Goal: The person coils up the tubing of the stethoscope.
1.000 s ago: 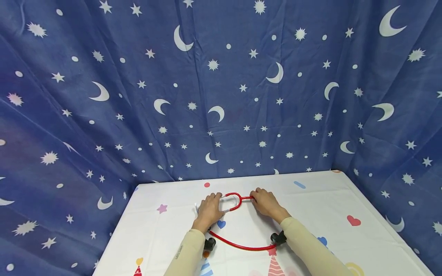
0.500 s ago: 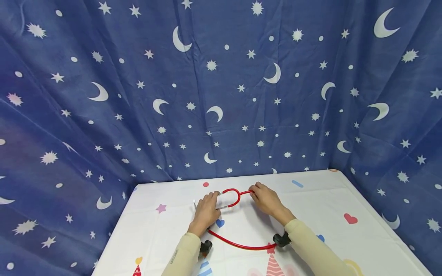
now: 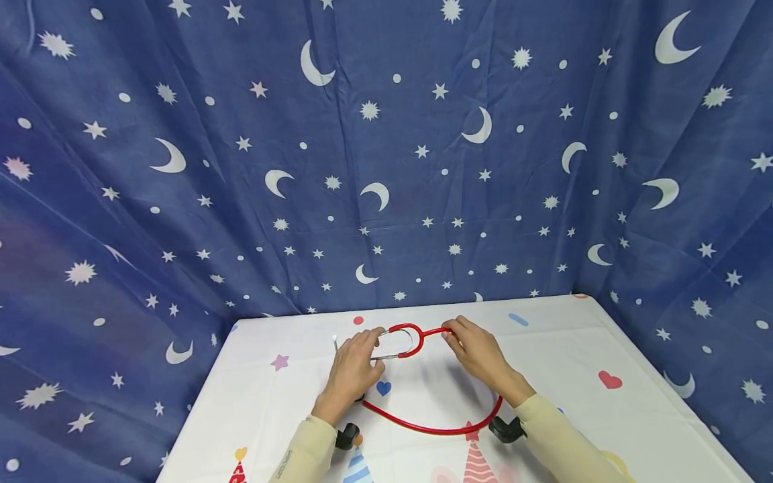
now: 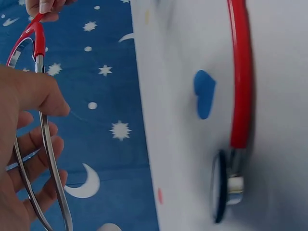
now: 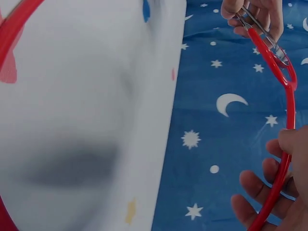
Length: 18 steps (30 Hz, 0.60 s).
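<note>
A red stethoscope (image 3: pixel 431 431) is held up between both hands, its lower tubing looping down to the table. My left hand (image 3: pixel 352 367) grips the metal ear tubes (image 4: pixel 46 139), thumb across one and fingers behind them. An ear tip (image 3: pixel 335 338) sticks out past the left hand. My right hand (image 3: pixel 481 350) holds the red tube just below the Y-shaped fork (image 5: pixel 288 82), between thumb and fingers. In the left wrist view the chest piece (image 4: pixel 228 187) is low by the white cloth, under the left hand; in the head view that hand mostly hides it.
A white tablecloth (image 3: pixel 543 362) with printed hearts, stars and party hats covers the table. Behind it hangs a blue curtain (image 3: pixel 386 161) with moons and stars. Black wrist cameras (image 3: pixel 347 437) sit under both sleeves.
Both hands have risen, lifting the ear tubes and fork off the table. The right hand moved slightly right, and the tube's right-hand part now curves up off the cloth.
</note>
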{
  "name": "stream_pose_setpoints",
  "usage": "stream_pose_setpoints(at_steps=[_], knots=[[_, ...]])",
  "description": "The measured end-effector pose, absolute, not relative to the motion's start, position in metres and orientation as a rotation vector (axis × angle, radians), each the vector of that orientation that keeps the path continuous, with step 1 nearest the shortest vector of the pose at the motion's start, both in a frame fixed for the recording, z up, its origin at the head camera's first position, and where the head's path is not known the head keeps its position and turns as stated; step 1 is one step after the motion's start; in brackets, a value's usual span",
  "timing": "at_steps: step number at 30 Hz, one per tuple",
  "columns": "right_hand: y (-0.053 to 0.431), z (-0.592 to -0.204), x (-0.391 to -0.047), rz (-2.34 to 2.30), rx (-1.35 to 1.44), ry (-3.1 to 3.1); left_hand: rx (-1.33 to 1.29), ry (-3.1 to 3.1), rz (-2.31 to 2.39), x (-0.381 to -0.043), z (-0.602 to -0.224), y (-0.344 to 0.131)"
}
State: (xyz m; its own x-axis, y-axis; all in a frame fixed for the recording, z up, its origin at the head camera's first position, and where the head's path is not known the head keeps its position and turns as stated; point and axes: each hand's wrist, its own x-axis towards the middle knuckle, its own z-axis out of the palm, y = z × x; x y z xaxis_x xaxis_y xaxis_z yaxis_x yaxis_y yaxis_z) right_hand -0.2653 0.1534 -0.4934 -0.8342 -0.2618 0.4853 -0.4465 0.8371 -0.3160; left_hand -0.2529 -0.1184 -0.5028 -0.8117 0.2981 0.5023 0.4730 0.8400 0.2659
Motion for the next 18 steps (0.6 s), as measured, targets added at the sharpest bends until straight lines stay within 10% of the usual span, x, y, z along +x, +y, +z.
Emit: stream_pose_setpoints(at_steps=[18], knots=[[0.161, -0.472, -0.236, 0.662, 0.618, -2.431, -0.781, -2.454, -0.744, -0.224, -0.478, -0.13]])
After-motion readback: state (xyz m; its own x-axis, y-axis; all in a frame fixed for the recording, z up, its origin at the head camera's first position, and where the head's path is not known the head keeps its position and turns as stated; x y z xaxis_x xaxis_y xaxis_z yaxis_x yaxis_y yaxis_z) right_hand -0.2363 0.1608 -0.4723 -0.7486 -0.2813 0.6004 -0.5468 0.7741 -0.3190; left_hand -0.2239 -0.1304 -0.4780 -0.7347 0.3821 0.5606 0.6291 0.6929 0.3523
